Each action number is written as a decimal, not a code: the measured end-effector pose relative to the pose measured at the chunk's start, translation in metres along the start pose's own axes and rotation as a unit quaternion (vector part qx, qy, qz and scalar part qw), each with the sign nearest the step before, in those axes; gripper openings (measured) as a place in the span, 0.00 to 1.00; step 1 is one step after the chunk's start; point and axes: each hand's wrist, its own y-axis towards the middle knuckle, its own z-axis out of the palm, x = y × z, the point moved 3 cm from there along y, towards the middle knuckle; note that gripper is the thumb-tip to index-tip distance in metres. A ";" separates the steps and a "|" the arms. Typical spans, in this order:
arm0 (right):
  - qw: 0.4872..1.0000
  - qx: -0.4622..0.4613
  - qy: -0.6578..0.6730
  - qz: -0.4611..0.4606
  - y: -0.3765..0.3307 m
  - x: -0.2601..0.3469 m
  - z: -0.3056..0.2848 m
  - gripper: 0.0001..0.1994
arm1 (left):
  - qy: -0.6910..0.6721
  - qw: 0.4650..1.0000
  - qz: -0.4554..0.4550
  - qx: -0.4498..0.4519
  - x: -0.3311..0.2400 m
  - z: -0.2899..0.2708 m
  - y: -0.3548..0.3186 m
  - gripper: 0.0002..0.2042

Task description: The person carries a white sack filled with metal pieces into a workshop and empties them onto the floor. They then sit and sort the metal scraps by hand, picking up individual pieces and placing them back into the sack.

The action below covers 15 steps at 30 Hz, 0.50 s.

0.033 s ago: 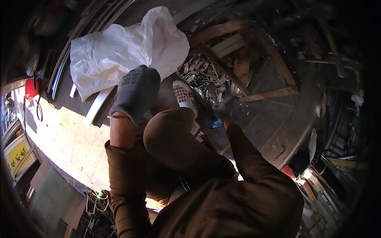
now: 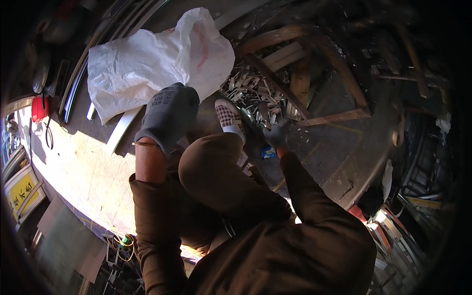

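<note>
Crumpled white sack (image 2: 142, 64) on the floor (image 2: 334, 152), just left of a scrap heap (image 2: 250, 88).
Thin, slightly shiny, deeply creased sheet, faint red streak at right; folds converging near the left hand (image 2: 169, 113), in a smooth grey glove, at the sack's lower edge. Fingers curled away, tips hidden: cannot tell whether pinching. Below and right of the sack, the right hand (image 2: 276, 136), also in grey, at the lower end of a slim brownish piece (image 2: 264, 113); too dark to tell whether gripping. Right of the sack, short flat slivers loosely piled, with an angular wooden frame (image 2: 339, 115) of rough brown bars. From under the sack's lower edge, a straight pale strip (image 2: 123, 130). Below its right end, a checked cloth shoe (image 2: 227, 114) and small blue object (image 2: 268, 152).
</note>
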 end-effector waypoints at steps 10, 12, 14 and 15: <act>0.998 -0.035 -0.037 0.033 0.040 0.056 -0.014 0.20 | -0.079 0.996 -0.040 -0.032 -0.001 0.000 -0.005 0.09; 0.996 -0.064 -0.007 -0.062 0.030 0.053 -0.016 0.19 | -0.076 0.996 -0.042 -0.031 -0.002 -0.001 -0.004 0.09; 0.997 -0.057 -0.053 -0.015 0.022 0.041 -0.012 0.19 | -0.069 0.996 -0.047 -0.023 -0.003 -0.002 -0.004 0.09; 0.995 -0.046 -0.084 0.022 0.020 0.034 -0.011 0.20 | -0.082 0.995 -0.050 -0.031 -0.003 -0.003 -0.004 0.09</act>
